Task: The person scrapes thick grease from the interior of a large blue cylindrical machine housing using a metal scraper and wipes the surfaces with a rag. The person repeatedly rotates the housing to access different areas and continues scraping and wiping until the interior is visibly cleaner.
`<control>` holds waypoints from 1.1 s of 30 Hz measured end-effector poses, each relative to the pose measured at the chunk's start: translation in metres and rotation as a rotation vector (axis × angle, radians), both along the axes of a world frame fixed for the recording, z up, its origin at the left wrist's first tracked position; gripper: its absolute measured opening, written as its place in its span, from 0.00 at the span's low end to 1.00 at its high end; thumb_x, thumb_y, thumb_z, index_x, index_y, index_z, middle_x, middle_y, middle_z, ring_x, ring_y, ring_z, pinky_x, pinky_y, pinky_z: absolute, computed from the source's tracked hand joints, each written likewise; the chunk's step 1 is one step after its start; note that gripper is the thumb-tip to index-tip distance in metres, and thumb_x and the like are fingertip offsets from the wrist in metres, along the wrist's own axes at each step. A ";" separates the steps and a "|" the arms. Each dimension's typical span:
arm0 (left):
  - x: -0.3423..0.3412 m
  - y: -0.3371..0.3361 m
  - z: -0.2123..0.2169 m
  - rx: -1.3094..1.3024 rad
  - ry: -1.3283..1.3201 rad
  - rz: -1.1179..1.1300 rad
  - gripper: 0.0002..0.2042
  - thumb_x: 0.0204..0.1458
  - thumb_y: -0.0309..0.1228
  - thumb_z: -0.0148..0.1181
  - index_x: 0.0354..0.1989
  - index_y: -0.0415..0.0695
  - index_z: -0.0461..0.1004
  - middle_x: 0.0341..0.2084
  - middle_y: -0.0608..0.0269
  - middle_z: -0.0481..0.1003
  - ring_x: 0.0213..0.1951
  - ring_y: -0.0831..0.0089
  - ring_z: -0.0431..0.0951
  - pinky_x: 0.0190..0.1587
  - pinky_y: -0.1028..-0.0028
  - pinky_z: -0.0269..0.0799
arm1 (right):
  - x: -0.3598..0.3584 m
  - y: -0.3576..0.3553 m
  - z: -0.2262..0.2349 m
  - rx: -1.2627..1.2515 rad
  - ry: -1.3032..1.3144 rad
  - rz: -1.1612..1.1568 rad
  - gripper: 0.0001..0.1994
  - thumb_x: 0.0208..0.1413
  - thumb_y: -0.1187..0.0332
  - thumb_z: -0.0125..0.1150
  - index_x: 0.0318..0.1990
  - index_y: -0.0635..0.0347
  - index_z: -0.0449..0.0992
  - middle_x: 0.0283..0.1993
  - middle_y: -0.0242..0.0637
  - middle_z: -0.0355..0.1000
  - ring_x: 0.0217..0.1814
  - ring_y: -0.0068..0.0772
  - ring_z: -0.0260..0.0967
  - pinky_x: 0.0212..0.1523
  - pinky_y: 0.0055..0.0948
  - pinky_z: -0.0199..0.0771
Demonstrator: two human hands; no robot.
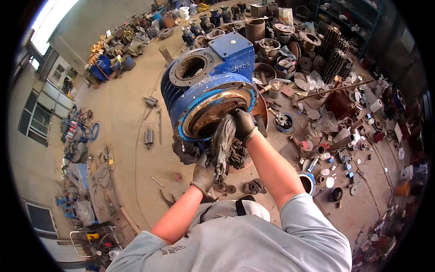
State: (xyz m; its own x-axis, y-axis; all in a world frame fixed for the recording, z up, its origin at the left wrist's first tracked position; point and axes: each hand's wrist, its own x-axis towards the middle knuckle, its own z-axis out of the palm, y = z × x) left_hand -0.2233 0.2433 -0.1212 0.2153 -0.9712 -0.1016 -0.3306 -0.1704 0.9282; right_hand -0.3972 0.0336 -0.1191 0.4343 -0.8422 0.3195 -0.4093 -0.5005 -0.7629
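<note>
A big blue electric motor housing [213, 72] with cooling fins stands in front of me, its rusty round opening [213, 113] facing me. My right hand [244, 124], in a dark work glove, rests at the lower edge of that opening and grips the upper end of a dirty grey rag [223, 140]. My left hand [204, 174], also gloved, holds the lower end of the same rag below the housing. The rag hangs stretched between both hands. Dark oily parts [238, 156] sit under the motor, partly hidden by my arms.
Concrete workshop floor [131, 154] with scattered metal parts: a shaft [148, 136] to the left, bearings [251, 187] near my feet, a fan wheel [283, 121], cans and small caps [326, 172] to the right. Motors and scrap [281, 45] pile up behind. Shelving lines the far right.
</note>
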 end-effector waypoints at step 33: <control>0.069 -0.080 0.022 0.047 -0.217 -0.736 0.17 0.68 0.28 0.66 0.63 0.38 0.77 0.51 0.50 0.86 0.53 0.60 0.86 0.59 0.66 0.78 | 0.026 0.038 -0.014 0.176 -0.052 -0.469 0.24 0.69 0.61 0.57 0.70 0.54 0.76 0.65 0.58 0.79 0.68 0.64 0.75 0.69 0.55 0.76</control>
